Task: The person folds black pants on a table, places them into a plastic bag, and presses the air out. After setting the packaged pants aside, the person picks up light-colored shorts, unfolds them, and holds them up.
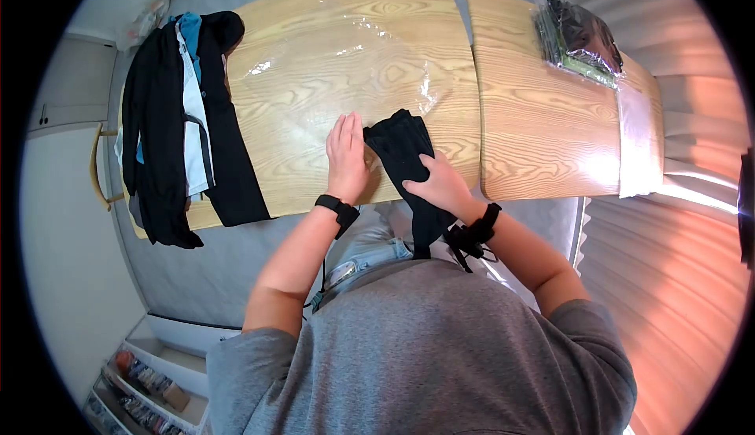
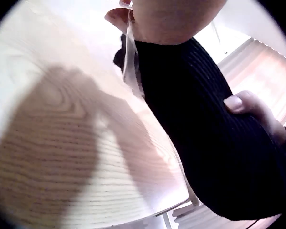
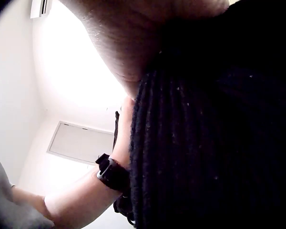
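Observation:
A black ribbed knit garment (image 1: 401, 148), folded into a long strip, slants from the table's near edge down toward the lap. My right hand (image 1: 443, 187) grips it midway, and its thumb (image 2: 236, 104) lies across the ribs in the left wrist view. Just left of the garment's far end is my left hand (image 1: 348, 160), fingers straight and together, pointing away from me. A large clear plastic bag (image 1: 346, 57) lies flat beyond both hands. In the left wrist view, the bag's translucent edge (image 2: 131, 62) runs down beside the left hand and against the black knit.
Black, white and blue clothes (image 1: 193, 112) drape over the table's left end. On a second table (image 1: 543, 136) at right lie a stack of bagged clothes (image 1: 582, 38) and a flat plastic bag (image 1: 638, 140). A gap separates the two tables.

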### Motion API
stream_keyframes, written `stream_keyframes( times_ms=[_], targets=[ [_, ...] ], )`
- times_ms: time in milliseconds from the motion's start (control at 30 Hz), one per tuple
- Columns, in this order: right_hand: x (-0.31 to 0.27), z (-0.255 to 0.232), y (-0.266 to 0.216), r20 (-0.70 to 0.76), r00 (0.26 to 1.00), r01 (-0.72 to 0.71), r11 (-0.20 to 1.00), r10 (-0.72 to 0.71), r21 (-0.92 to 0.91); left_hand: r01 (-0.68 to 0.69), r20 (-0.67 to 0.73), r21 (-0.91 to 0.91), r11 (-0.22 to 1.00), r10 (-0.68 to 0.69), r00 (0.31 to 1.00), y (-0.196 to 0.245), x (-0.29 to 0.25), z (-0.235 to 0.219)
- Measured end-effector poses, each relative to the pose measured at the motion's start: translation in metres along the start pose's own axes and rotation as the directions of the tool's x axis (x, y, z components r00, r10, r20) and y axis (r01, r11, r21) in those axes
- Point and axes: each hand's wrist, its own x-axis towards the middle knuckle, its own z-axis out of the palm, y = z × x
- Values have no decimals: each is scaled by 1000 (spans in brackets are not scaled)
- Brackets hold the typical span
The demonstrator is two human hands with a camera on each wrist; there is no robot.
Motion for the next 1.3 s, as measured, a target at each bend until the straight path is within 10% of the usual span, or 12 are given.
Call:
stream_keyframes(
  times_ms=[400, 567, 733, 833, 967, 1067, 1300],
  targets=[
    [76, -10, -29, -18, 984, -180, 981, 179, -74, -118, 99, 3, 993, 117, 988, 33, -29, -1],
    [94, 4, -38, -353, 862, -407, 912, 364, -53, -136, 186, 37, 990, 127, 974, 39, -42, 11],
    [103, 19, -29, -344, 846, -435, 900, 407, -6, -148, 258, 67, 987, 127, 958, 40, -45, 19],
    [110, 25, 18, -461, 884, 3, 985, 79, 174, -150, 188, 54, 987, 138, 972, 33, -45, 11],
    [98, 23, 40, -601, 793, 246, 956, -102, 162, 16, 105, 8, 1000, -17, 994, 32, -45, -6],
    [102, 38, 55, -543, 791, 27, 870, 282, 492, 248, 297, 62, 967, -255, 920, 30, -43, -20],
    [106, 18, 45, -40, 949, -118, 468, 314, 876, 332, 470, 162, 929, -369, 802, 11, -53, 3]
  ],
)
